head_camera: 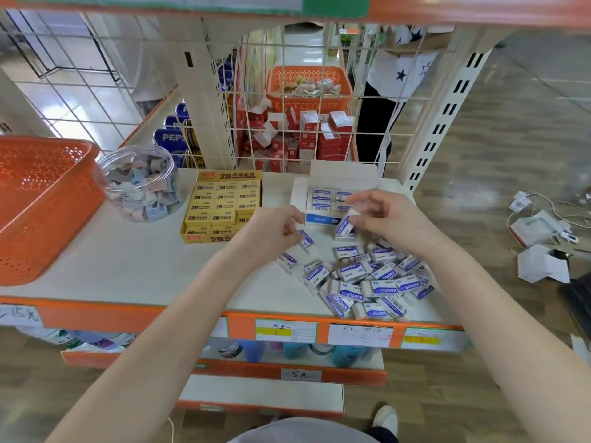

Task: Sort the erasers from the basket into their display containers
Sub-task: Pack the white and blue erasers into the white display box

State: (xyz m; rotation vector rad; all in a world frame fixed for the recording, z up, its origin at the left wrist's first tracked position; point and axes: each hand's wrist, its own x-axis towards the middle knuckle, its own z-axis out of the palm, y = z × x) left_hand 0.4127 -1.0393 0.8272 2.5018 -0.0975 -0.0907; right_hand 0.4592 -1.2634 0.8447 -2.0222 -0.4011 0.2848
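Hands: my left hand (271, 232) pinches one small white-and-blue wrapped eraser (306, 240); my right hand (385, 219) grips a second eraser (345, 226).
Pile: matching erasers (367, 281) on the cream shelf (144, 266), before the open white cardboard box (329, 199).

Stationery shop: a retail shelf (128, 260) has handwritten price labels (286, 330) on its orange near edge, a wire-grid back panel (283, 91), red boxed stock (319, 139) beyond, and a yellow eraser display box (224, 203).
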